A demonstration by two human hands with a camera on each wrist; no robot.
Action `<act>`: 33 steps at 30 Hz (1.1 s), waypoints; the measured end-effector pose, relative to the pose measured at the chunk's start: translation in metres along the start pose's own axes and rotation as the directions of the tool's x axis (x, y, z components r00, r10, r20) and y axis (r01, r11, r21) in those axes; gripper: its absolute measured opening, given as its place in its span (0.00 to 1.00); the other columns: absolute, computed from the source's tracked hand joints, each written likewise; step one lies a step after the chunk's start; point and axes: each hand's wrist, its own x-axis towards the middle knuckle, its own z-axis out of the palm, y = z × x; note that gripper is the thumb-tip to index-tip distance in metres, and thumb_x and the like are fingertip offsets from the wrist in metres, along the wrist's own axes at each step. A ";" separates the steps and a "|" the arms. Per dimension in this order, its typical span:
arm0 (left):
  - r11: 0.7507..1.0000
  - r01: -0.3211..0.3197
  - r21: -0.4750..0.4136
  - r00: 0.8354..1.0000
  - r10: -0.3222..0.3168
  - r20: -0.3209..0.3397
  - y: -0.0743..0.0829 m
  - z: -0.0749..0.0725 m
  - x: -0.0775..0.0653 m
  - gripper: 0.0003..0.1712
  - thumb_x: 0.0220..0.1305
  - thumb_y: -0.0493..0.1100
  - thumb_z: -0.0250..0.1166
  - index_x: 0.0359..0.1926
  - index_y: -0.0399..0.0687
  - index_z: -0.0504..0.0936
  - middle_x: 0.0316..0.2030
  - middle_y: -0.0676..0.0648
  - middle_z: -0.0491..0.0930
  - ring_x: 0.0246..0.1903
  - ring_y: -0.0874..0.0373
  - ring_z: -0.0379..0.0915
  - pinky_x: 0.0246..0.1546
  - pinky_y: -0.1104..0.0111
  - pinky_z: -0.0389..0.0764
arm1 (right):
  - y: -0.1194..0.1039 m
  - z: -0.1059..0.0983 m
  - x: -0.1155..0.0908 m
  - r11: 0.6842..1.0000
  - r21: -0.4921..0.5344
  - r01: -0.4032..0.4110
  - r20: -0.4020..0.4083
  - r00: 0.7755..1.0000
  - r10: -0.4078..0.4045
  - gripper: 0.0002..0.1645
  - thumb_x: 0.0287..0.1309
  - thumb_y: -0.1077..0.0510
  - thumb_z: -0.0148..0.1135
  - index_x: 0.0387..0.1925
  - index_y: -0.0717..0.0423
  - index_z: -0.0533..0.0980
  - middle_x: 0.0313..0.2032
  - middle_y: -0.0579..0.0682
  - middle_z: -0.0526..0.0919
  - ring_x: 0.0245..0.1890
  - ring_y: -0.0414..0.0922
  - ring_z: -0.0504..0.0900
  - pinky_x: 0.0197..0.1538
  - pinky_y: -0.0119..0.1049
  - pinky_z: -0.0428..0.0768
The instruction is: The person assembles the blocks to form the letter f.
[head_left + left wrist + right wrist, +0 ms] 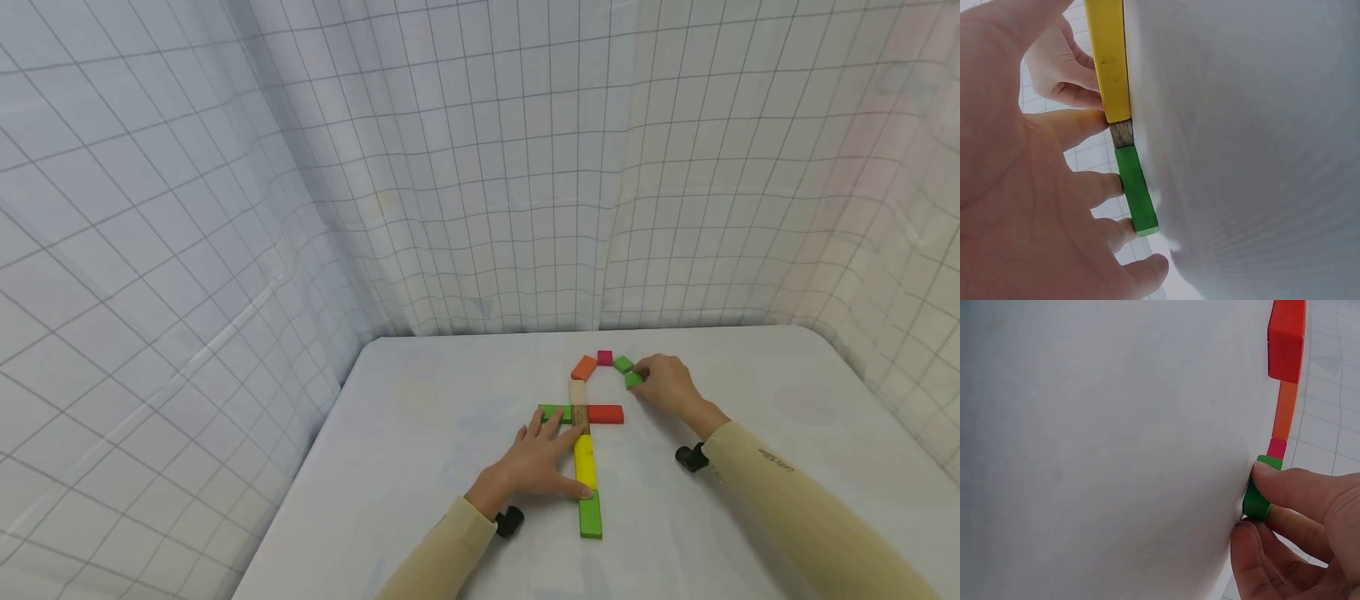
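Flat wooden blocks form a pattern on the white table. My right hand (667, 385) pinches a small green block (1256, 501) between thumb and fingers at the pattern's upper right. Beside it lie another small green block (623, 364), a pink block (605, 357) and an orange block (584, 367). My left hand (534, 462) is spread over the lower part. Its fingertips touch the left green block (1137, 190) and the brown block (580, 419). Its thumb rests where the yellow block (585, 461) meets the bottom green block (591, 517).
A red block (606, 414) extends right from the brown one, and a pale wooden block (577, 392) lies above it. White table surface (420, 442) surrounds the pattern. A white grid-patterned curtain (480, 183) stands behind the table and along both sides.
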 end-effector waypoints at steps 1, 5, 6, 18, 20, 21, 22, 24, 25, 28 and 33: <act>1.000 0.001 0.003 1.000 -0.001 0.000 0.000 0.000 0.000 0.57 0.52 0.78 0.66 0.79 0.74 0.52 0.80 0.48 0.40 0.78 0.42 0.28 0.72 0.42 0.46 | 0.001 0.000 0.001 1.000 0.000 0.004 0.001 1.000 -0.004 0.20 0.52 0.65 0.74 0.47 0.69 0.83 0.38 0.59 0.85 0.41 0.54 0.79 0.46 0.51 0.81; 1.000 -0.001 0.002 1.000 0.001 0.005 0.001 0.000 0.001 0.57 0.53 0.77 0.66 0.79 0.73 0.53 0.80 0.47 0.40 0.78 0.41 0.28 0.72 0.42 0.46 | 0.002 0.000 0.002 1.000 0.000 0.008 0.001 1.000 -0.008 0.21 0.51 0.64 0.74 0.47 0.70 0.83 0.38 0.59 0.86 0.41 0.54 0.80 0.45 0.51 0.81; 1.000 -0.001 0.000 1.000 0.001 0.005 0.001 0.000 0.000 0.57 0.53 0.77 0.66 0.79 0.72 0.53 0.80 0.47 0.40 0.78 0.41 0.28 0.72 0.42 0.46 | 0.002 0.000 0.003 1.000 -0.003 0.009 0.000 1.000 -0.009 0.21 0.51 0.64 0.74 0.48 0.70 0.83 0.38 0.59 0.86 0.41 0.54 0.80 0.45 0.51 0.80; 1.000 -0.014 0.006 1.000 0.014 -0.001 0.000 0.000 -0.001 0.58 0.52 0.77 0.66 0.80 0.72 0.51 0.80 0.47 0.40 0.78 0.41 0.27 0.72 0.41 0.46 | -0.003 -0.001 0.003 1.000 0.004 0.001 0.013 1.000 -0.001 0.23 0.53 0.64 0.74 0.49 0.72 0.81 0.40 0.61 0.86 0.41 0.54 0.80 0.45 0.51 0.81; 1.000 -0.013 0.007 1.000 0.013 -0.002 0.000 0.000 -0.001 0.58 0.52 0.78 0.65 0.80 0.72 0.51 0.80 0.47 0.39 0.78 0.41 0.27 0.72 0.41 0.45 | -0.003 -0.002 0.003 1.000 0.007 0.001 0.012 1.000 -0.002 0.23 0.53 0.64 0.74 0.49 0.73 0.81 0.40 0.61 0.85 0.40 0.54 0.80 0.45 0.50 0.81; 1.000 -0.012 0.010 1.000 0.012 -0.002 0.000 0.000 -0.001 0.58 0.53 0.78 0.65 0.80 0.72 0.51 0.80 0.47 0.39 0.78 0.41 0.27 0.72 0.40 0.45 | -0.003 -0.002 0.003 1.000 0.006 0.002 0.012 1.000 -0.002 0.23 0.53 0.64 0.74 0.49 0.73 0.81 0.40 0.61 0.85 0.40 0.54 0.80 0.44 0.50 0.81; 1.000 -0.011 0.013 1.000 0.011 -0.004 0.000 0.000 -0.001 0.58 0.52 0.78 0.65 0.80 0.72 0.50 0.80 0.47 0.39 0.78 0.41 0.27 0.72 0.40 0.45 | -0.002 -0.002 0.004 1.000 0.005 0.001 0.011 1.000 -0.001 0.23 0.53 0.64 0.74 0.49 0.73 0.81 0.40 0.61 0.85 0.40 0.54 0.80 0.44 0.50 0.81; 1.000 -0.010 0.017 1.000 0.010 -0.005 0.000 0.000 -0.001 0.58 0.52 0.78 0.65 0.80 0.73 0.50 0.80 0.47 0.38 0.78 0.41 0.27 0.72 0.40 0.44 | -0.002 -0.002 0.004 1.000 0.004 -0.002 0.009 1.000 0.002 0.23 0.53 0.64 0.74 0.50 0.73 0.81 0.39 0.61 0.85 0.40 0.53 0.80 0.44 0.49 0.81; 1.000 -0.010 0.017 1.000 0.010 -0.006 0.001 0.000 -0.001 0.58 0.52 0.78 0.65 0.80 0.73 0.50 0.80 0.47 0.38 0.78 0.41 0.27 0.71 0.39 0.44 | -0.002 -0.002 0.004 1.000 0.003 -0.003 0.008 1.000 0.003 0.23 0.53 0.64 0.74 0.50 0.73 0.81 0.40 0.61 0.85 0.40 0.53 0.80 0.44 0.49 0.81; 1.000 -0.008 0.018 1.000 0.009 -0.006 0.000 0.001 0.000 0.59 0.52 0.78 0.65 0.80 0.72 0.50 0.80 0.47 0.38 0.78 0.41 0.27 0.71 0.39 0.44 | -0.002 -0.001 0.004 1.000 -0.001 -0.006 0.006 1.000 0.006 0.23 0.53 0.64 0.74 0.49 0.73 0.81 0.40 0.61 0.86 0.40 0.54 0.80 0.45 0.50 0.81; 1.000 -0.006 0.021 1.000 0.006 -0.007 0.000 0.002 0.000 0.59 0.52 0.78 0.65 0.80 0.72 0.50 0.80 0.47 0.38 0.78 0.41 0.27 0.71 0.38 0.43 | -0.001 -0.001 0.005 1.000 -0.002 -0.008 0.002 1.000 0.008 0.23 0.53 0.64 0.74 0.49 0.72 0.81 0.40 0.61 0.85 0.41 0.54 0.80 0.45 0.51 0.80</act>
